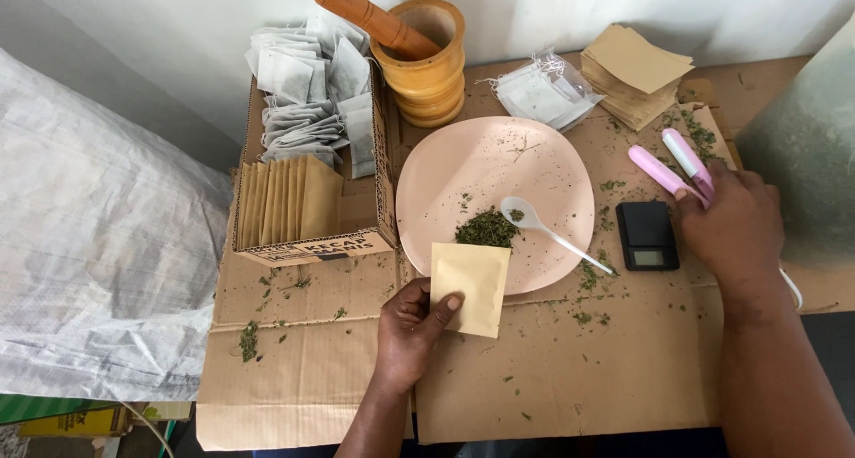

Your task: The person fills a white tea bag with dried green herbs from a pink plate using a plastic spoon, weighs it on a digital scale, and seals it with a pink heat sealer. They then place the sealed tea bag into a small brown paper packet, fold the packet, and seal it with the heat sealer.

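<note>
My left hand (411,326) pinches a small tan paper pouch (470,286) at the front edge of a pink plate (534,168). On that plate lie a heap of dried green herb (487,229) and a white plastic spoon (545,231). At the right, my right hand (735,228) grips the hinge end of a pink and white clamp-shaped heat sealer (672,162), whose two arms stand apart. A small black pocket scale (647,235) sits just left of that hand.
A cardboard box (312,240) at the left holds tan pouches and white tea bags. Behind the plate stand a wooden mortar (426,66) with a pestle, a clear bag of tea bags (541,94) and a stack of tan pouches (634,73). Herb crumbs dot the cardboard sheet (570,369).
</note>
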